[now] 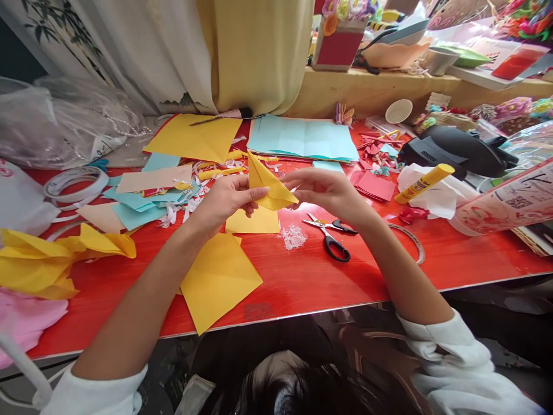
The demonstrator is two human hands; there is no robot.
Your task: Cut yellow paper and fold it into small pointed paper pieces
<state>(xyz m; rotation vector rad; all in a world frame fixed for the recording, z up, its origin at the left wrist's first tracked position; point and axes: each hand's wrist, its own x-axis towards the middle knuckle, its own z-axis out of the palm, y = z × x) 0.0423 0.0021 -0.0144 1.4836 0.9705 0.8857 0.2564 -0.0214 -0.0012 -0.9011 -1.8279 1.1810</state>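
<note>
A folded piece of yellow paper (270,183), creased into pointed flaps, is held up above the red table. My left hand (235,199) pinches its left side between thumb and fingers. At its right corner, my right hand (322,190) has its fingers closed on the edge; the fingertips are partly behind the paper. Below lie a small yellow sheet (254,221) and larger yellow squares (220,279). Scissors with black handles (330,236) rest partly open under my right hand, beside a whitish patch (294,236) on the tabletop.
Paper scraps (147,202) and tape rolls (75,187) lie to the left, near folded yellow paper shapes (64,256). Blue sheets (302,138) are at the back. On the right are red paper squares (375,185), a yellow glue stick (424,183) and a black tool (453,151).
</note>
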